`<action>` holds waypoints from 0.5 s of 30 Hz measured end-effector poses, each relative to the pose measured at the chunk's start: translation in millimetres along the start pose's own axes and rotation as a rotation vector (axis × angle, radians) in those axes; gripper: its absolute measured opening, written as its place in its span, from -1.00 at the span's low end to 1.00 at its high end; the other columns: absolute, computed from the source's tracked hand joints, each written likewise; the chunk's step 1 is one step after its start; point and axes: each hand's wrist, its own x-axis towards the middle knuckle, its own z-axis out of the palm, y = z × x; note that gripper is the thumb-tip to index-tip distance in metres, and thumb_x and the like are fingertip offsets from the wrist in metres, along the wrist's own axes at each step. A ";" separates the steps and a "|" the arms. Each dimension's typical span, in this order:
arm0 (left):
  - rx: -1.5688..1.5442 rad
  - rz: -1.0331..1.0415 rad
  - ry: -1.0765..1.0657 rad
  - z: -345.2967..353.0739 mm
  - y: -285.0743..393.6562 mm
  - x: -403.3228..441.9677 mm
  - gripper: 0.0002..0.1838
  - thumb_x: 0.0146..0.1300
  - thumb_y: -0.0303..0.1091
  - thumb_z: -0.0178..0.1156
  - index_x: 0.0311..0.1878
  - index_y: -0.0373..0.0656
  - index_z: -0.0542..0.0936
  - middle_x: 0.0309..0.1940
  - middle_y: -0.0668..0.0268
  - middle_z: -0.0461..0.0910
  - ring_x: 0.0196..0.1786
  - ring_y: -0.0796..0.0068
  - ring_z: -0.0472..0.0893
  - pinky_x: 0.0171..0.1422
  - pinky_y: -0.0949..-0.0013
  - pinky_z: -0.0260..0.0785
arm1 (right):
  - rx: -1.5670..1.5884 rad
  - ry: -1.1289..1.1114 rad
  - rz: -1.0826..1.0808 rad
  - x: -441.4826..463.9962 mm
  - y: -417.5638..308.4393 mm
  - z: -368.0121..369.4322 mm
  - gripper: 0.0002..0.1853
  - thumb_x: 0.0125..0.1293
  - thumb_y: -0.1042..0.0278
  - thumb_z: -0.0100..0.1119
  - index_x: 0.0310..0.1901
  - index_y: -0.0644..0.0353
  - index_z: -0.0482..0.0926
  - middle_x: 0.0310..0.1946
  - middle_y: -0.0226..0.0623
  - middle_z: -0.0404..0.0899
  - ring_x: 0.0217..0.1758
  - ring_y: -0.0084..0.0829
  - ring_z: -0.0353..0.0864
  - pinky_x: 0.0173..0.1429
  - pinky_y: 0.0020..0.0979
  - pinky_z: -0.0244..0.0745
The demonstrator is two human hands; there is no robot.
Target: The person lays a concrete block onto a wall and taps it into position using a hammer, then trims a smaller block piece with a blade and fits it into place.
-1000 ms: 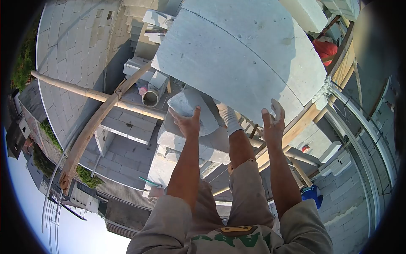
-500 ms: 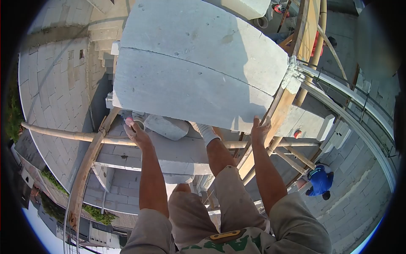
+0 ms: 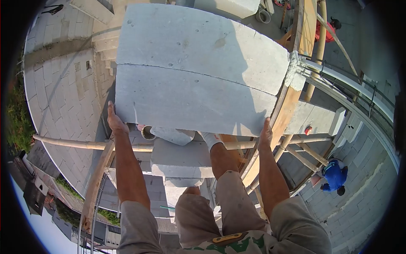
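Two large pale blocks lie edge to edge, with a thin dark seam between them. My left hand (image 3: 116,120) is at the left end of the nearer block (image 3: 190,101), its fingers against the block's side. At that block's right end, my right hand (image 3: 265,133) presses on the corner. Together the hands span the nearer block, which they grip from both ends. The farther block (image 3: 190,42) lies beyond the seam, touched by neither hand. Below the near edge sits a smaller rough block piece (image 3: 173,135), partly hidden.
Wooden poles (image 3: 84,143) cross at the left, and a timber beam (image 3: 287,106) runs along the right. A person in blue (image 3: 335,174) is lower right, another in red (image 3: 323,33) upper right. A round bucket (image 3: 148,133) stands under the block's edge.
My left hand has moved from the rough piece out to the nearer block's left end. My right hand has come onto its right corner. The view has shifted.
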 end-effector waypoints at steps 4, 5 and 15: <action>0.579 0.070 0.121 -3.4 40.7 -41.4 -0.27 0.31 0.29 -0.01 0.17 -0.24 0.54 0.13 0.06 0.56 0.21 0.25 0.51 0.32 0.26 0.27 | -0.698 -0.003 0.191 -27.7 -55.8 -25.9 -0.01 0.19 -0.61 -0.26 0.00 0.35 0.61 -0.06 0.26 0.59 0.11 0.10 0.56 0.21 -0.08 0.40; 0.805 -0.002 0.136 9.2 75.8 -65.2 -0.27 0.29 0.32 -0.01 0.09 -0.24 0.60 0.05 0.01 0.60 0.17 0.21 0.55 0.28 0.24 0.31 | -0.836 -0.007 0.126 -18.0 -40.4 -33.4 -0.06 0.22 -0.57 -0.24 -0.10 0.36 0.64 -0.11 0.26 0.61 0.05 0.16 0.59 0.18 -0.04 0.42; 1.424 0.200 0.195 46.7 134.5 -111.4 -0.27 0.21 0.36 0.01 -0.02 -0.18 0.67 -0.12 -0.07 0.66 0.06 -0.09 0.60 0.19 0.05 0.37 | -1.066 -0.232 0.013 -7.9 -106.6 -42.8 -0.26 0.27 -0.36 -0.03 -0.18 0.35 0.65 -0.15 0.18 0.64 0.02 0.09 0.62 0.12 -0.04 0.47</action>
